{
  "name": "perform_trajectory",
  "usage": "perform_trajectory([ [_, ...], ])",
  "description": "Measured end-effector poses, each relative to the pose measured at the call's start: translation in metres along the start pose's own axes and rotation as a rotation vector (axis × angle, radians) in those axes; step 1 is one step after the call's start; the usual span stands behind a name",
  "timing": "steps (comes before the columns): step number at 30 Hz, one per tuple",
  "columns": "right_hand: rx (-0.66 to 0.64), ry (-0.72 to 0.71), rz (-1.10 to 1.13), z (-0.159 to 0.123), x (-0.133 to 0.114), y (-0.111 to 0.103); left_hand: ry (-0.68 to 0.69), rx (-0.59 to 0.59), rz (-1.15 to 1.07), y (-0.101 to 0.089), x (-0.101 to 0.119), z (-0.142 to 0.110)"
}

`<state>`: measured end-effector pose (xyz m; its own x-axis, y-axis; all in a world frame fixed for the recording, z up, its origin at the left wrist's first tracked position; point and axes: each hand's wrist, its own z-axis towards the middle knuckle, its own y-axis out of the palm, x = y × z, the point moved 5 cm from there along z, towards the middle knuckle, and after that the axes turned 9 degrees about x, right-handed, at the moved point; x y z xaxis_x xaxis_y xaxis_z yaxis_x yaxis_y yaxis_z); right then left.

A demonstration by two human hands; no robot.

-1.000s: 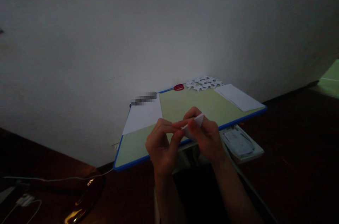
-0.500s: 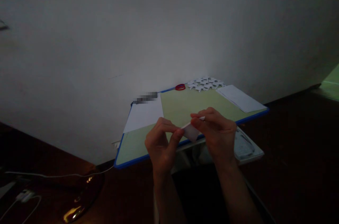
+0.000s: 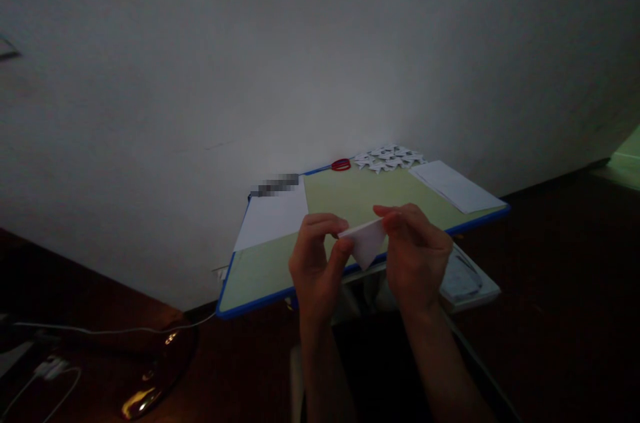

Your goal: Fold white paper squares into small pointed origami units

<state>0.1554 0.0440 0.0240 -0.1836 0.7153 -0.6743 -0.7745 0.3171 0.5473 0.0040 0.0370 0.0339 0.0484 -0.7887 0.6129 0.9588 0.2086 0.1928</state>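
Observation:
A small folded piece of white paper, roughly triangular with its point down, is held up above the near edge of the table. My left hand pinches its left corner between thumb and fingers. At the right corner, my right hand grips the paper with thumb and forefinger, covering that end. At the back of the table lies a group of folded white paper pieces, with red-handled scissors to their left.
A white sheet covers the table's left side, a blurred dark item at its back edge. White sheets lie at the right. Below the table's right edge is a whitish box-like thing. A white cable runs at lower left, against the wall side.
My left hand has shifted slightly right and up to the paper's left corner. My right hand's fingers now sit at its right corner, and more of the paper's face shows.

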Motion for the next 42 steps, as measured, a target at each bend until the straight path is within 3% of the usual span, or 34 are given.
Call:
perform_trajectory([
  [3,0.072,0.014,0.021,-0.001,0.005,-0.003,-0.082,0.003,-0.075,0.003,-0.007,-0.005],
  [7,0.021,0.009,0.034,0.004,0.009,-0.005,-0.089,0.010,-0.053,0.001,-0.011,-0.007],
  [13,-0.180,-0.059,-0.020,0.020,0.008,-0.011,0.000,0.024,0.024,-0.005,-0.004,-0.002],
  [19,-0.554,-0.262,-0.212,0.023,-0.008,-0.017,0.080,-0.117,0.201,-0.007,0.001,-0.004],
  [22,-0.652,-0.295,-0.216,0.021,-0.010,-0.015,0.103,-0.185,0.260,-0.005,0.004,-0.004],
  [29,-0.673,-0.295,-0.145,0.018,-0.010,-0.007,0.139,-0.214,0.295,0.001,0.012,-0.003],
  [32,-0.697,-0.260,-0.162,0.017,-0.011,-0.005,0.117,-0.227,0.285,0.004,0.013,-0.003],
  [38,-0.626,-0.261,-0.154,0.017,-0.012,-0.008,0.013,-0.240,0.228,0.005,0.007,-0.005],
  [42,-0.651,-0.219,-0.128,0.016,-0.008,-0.008,0.017,-0.255,0.216,0.006,0.004,-0.007],
])
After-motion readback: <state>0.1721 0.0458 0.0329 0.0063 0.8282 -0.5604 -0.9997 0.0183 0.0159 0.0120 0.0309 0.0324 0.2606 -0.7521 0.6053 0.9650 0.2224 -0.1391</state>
